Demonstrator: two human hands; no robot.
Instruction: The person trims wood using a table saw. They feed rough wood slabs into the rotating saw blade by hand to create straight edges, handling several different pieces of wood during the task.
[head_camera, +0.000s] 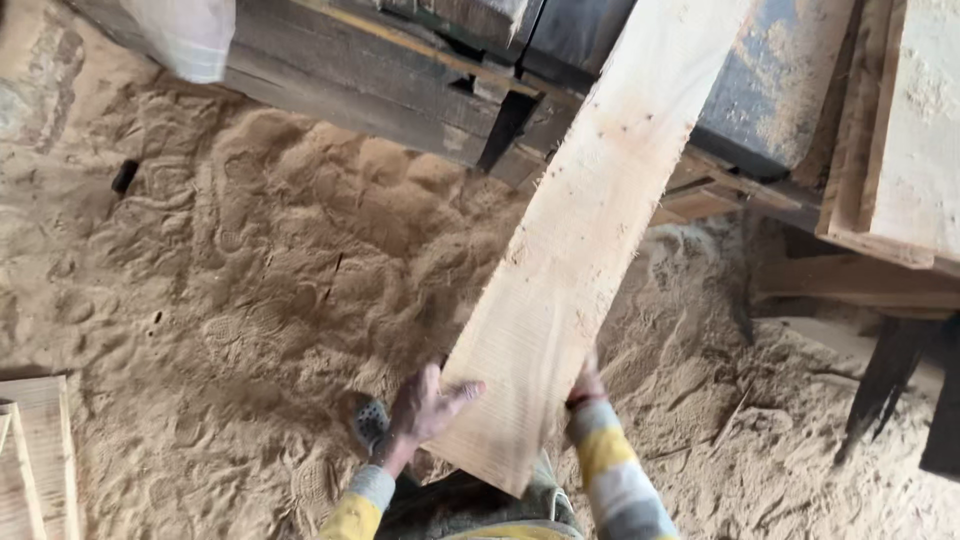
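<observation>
We hold the near end of a long pale sawn plank (570, 250) between both hands: the left hand (425, 405) is spread nearly flat with its thumb laid on the plank's face at the near left edge, pressing rather than clasping, while the right hand (585, 385) sits mostly hidden behind the right edge, fingers apparently wrapped round it, though we cannot tell how tightly. In our judgement the open left grip could let the plank twist or slide down, and loose sawdust (250, 280) underfoot by the shoe (368, 420) could cost footing. Farther off, the plank rises toward the dark timber bench (400, 90) and stacked boards (900, 130) at far right, which its far end might strike.
</observation>
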